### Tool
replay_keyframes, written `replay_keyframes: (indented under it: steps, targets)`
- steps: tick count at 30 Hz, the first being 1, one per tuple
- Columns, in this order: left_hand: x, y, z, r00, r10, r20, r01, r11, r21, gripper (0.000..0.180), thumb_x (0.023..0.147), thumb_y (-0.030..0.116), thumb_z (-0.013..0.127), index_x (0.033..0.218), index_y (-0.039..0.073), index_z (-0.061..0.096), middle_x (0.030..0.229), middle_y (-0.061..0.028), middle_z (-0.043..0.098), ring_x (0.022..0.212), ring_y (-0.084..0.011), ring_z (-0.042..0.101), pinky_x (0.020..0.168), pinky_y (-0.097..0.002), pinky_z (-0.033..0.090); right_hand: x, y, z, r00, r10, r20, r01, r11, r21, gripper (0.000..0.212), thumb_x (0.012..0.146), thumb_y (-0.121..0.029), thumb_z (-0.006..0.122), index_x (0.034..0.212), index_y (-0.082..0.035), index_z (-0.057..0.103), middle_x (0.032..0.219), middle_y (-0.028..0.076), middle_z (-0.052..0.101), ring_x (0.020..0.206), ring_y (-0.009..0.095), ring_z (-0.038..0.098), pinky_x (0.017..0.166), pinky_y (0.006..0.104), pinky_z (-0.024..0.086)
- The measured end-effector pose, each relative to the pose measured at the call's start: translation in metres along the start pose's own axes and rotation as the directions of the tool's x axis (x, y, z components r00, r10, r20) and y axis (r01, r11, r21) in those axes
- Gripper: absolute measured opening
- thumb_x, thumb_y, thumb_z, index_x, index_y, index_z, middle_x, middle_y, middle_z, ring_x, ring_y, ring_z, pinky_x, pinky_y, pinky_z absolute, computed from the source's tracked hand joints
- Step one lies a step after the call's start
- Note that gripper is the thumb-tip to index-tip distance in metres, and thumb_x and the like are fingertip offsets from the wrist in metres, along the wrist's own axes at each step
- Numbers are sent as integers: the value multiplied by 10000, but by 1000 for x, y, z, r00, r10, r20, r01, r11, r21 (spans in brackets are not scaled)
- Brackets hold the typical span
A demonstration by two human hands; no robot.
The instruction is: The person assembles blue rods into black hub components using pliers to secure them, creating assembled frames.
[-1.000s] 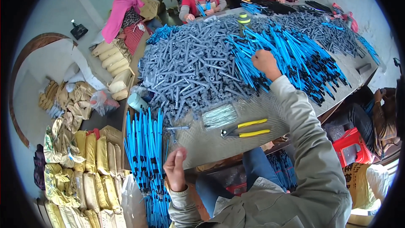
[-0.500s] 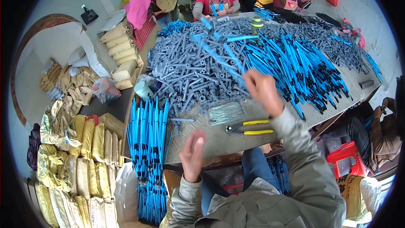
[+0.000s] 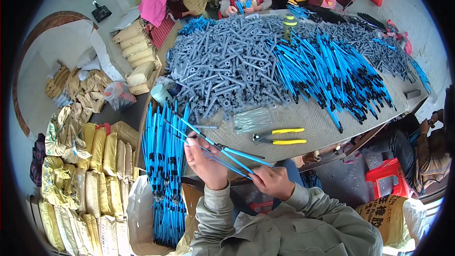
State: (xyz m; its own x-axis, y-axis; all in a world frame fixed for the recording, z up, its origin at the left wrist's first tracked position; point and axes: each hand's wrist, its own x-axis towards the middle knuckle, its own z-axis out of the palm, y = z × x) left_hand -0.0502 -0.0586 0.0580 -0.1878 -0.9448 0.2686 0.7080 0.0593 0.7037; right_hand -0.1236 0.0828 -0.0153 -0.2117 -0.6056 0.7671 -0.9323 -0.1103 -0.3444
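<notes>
Between my two hands, above the near edge of the table, is a small set of thin blue rods with black joints point(image 3: 229, 152). My left hand point(image 3: 206, 165) pinches the rods near their upper left part. The fingers of my right hand point(image 3: 273, 180) are closed on their lower right end. Just left of my left hand, a thick bundle of similar blue rods point(image 3: 163, 147) hangs over the table edge. Yellow-handled pliers point(image 3: 279, 136) lie beyond my right hand, by a flat stack of thin pale wires point(image 3: 252, 120).
Grey plastic tubes point(image 3: 222, 66) form a large heap, with a big pile of blue rods point(image 3: 332, 78) to its right. A pale cup point(image 3: 160, 94) and a green-and-grey bottle point(image 3: 288, 24) stand by the heap. Sacks point(image 3: 102, 170) are stacked at left. Several people work opposite.
My right hand has come down from over the heap, bringing blue rods toward me. My left hand has closed on them, and both hands are now closer together.
</notes>
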Motion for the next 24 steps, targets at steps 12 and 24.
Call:
replay_keyframes:
  steps: [12,24]
  targets:
    - [-30,33,-5,941,196,275,-239,962,132,151,915,171,508,996,46,485,534,4,406,399,-52,306,380,-188,255,-9,15,-30,997,69,15,-70,996,47,117,762,-153,652,791,-74,571,722,78,572,586,241,580,488,342,458]
    - [-56,12,-21,961,15,277,-53,990,131,137,917,186,475,903,50,467,476,-1,391,367,-54,290,342,-188,192,83,184,-180,868,362,-338,-382,924,10,107,824,-85,606,875,8,598,820,61,603,784,95,546,690,252,443]
